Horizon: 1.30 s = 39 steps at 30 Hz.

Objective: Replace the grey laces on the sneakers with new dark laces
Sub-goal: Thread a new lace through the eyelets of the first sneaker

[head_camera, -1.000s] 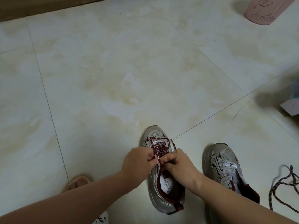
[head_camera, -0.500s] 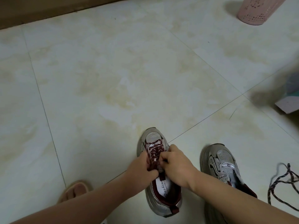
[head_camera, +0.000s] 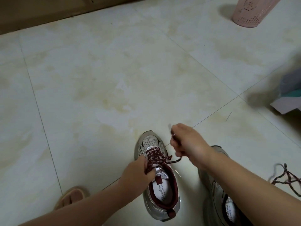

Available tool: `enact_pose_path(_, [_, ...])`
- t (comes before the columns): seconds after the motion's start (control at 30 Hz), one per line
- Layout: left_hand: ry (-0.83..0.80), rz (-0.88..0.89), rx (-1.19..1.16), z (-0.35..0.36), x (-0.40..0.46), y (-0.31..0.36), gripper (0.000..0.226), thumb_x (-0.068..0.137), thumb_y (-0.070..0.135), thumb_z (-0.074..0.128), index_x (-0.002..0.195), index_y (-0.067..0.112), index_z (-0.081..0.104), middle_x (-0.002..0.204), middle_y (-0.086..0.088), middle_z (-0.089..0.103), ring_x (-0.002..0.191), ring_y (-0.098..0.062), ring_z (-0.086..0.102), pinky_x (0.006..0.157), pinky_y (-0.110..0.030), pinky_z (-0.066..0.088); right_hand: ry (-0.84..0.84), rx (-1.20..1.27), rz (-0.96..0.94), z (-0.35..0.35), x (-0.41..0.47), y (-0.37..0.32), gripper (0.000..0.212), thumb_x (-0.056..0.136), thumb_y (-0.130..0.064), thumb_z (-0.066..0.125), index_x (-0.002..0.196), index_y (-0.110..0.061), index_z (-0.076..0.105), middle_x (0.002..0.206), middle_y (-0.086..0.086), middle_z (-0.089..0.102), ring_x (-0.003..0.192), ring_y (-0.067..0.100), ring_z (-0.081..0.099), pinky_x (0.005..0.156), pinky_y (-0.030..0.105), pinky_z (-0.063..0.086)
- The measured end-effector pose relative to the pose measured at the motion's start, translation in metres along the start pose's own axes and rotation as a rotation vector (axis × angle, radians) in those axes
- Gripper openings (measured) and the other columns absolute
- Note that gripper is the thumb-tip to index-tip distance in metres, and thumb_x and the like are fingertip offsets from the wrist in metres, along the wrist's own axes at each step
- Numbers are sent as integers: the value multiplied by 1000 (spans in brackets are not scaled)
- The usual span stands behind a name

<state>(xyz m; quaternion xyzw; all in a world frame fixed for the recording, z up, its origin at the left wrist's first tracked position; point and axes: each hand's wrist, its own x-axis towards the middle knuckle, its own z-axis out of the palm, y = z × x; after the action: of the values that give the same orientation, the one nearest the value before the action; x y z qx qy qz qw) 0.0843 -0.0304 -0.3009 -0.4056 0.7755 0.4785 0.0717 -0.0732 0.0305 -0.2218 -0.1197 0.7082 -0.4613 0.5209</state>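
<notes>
A grey sneaker (head_camera: 150,141) with maroon lining stands on the floor, a dark maroon speckled lace (head_camera: 155,154) crossed through its eyelets. My left hand (head_camera: 137,171) grips the sneaker's left side by the laces near the tongue. My right hand (head_camera: 185,141) is lifted up and to the right of the toe, fingers curled round the lace's free end, which runs slack back to the shoe. A second grey sneaker (head_camera: 219,190) lies to the right, mostly hidden under my right forearm. A loose dark lace (head_camera: 286,178) lies on the floor at the far right.
A pink perforated bin (head_camera: 250,12) stands at the top right. A cardboard box (head_camera: 286,101) sits at the right edge. My sandalled foot (head_camera: 71,196) is at the lower left. A wooden baseboard (head_camera: 48,12) runs along the top left.
My right hand has left the eyelets and pulled the lace end up and to the right. My left hand has slid down to the shoe's side. The view has tilted slightly.
</notes>
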Motion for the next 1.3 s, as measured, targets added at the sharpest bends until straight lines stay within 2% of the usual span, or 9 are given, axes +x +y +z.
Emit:
enact_pose_path(0.13, [20, 13, 46, -2, 1, 2, 32, 82, 23, 60, 67, 23, 32, 63, 4, 48, 60, -21, 55, 64, -40, 50, -105, -1279, -242, 4, -5, 18, 35, 84, -46, 59, 103, -17, 52, 92, 1, 61, 87, 23, 57, 70, 29, 37])
enact_pose_path(0.23, [15, -20, 42, 0, 2, 1, 30, 80, 19, 59, 67, 21, 32, 64, 2, 47, 62, -22, 52, 66, -45, 52, -192, -1570, -340, 9, -6, 22, 27, 88, -37, 57, 99, -12, 61, 103, 10, 64, 98, 29, 58, 68, 28, 32])
enact_pose_path(0.43, [-25, -125, -71, -3, 1, 9, 27, 75, 11, 58, 65, 19, 34, 65, -2, 49, 68, -31, 60, 70, -51, 54, -179, -1078, -154, -12, 2, 7, 17, 87, -28, 61, 74, -17, 63, 70, -3, 59, 70, 11, 53, 68, 24, 41])
enact_pose_path(0.53, [-5, -90, 15, 1, -3, 12, 28, 80, 18, 57, 68, 22, 32, 67, 5, 47, 66, -26, 55, 65, -39, 48, -129, -1025, -172, -7, 4, 9, 18, 87, -27, 61, 75, -13, 64, 68, -2, 58, 65, 11, 50, 66, 25, 41])
enact_pose_path(0.63, [220, 282, 436, -1, -7, 18, 21, 83, 32, 53, 76, 23, 35, 72, 10, 41, 64, -11, 43, 58, -18, 31, -116, -942, -209, -5, 6, 9, 10, 87, -11, 56, 86, -12, 66, 79, 1, 62, 73, 14, 55, 67, 21, 43])
enact_pose_path(0.77, [280, 673, 623, 0, 5, 22, 18, 75, 35, 50, 65, 21, 52, 67, 3, 46, 62, -13, 44, 60, -19, 22, -38, -765, -204, -9, 14, 6, 27, 87, 3, 49, 100, -12, 67, 83, 2, 59, 72, 13, 56, 57, 11, 37])
enact_pose_path(1.03, [230, 462, 547, -2, 29, 42, 21, 71, 40, 56, 61, 28, 70, 70, 7, 38, 71, -16, 53, 60, -26, 27, 150, -210, -203, -22, 22, 3, 29, 90, 4, 46, 83, -21, 60, 70, 0, 63, 59, 12, 50, 60, 18, 42])
enact_pose_path(1.2, [51, 409, 380, 2, 34, 36, 38, 70, 36, 34, 56, 6, 54, 72, -1, 42, 71, -18, 45, 60, -33, 38, 192, -194, -203, -33, 23, 11, 31, 91, 3, 43, 81, -21, 60, 69, 1, 64, 57, 13, 53, 62, 25, 43])
enact_pose_path(1.3, [-92, 365, 163, -8, 23, 47, 31, 79, 34, 35, 58, 11, 38, 71, -3, 34, 66, -10, 31, 66, -22, 33, 188, -192, -197, -38, 24, 16, 31, 92, 4, 42, 77, -18, 58, 67, 2, 63, 55, 13, 52, 59, 23, 41])
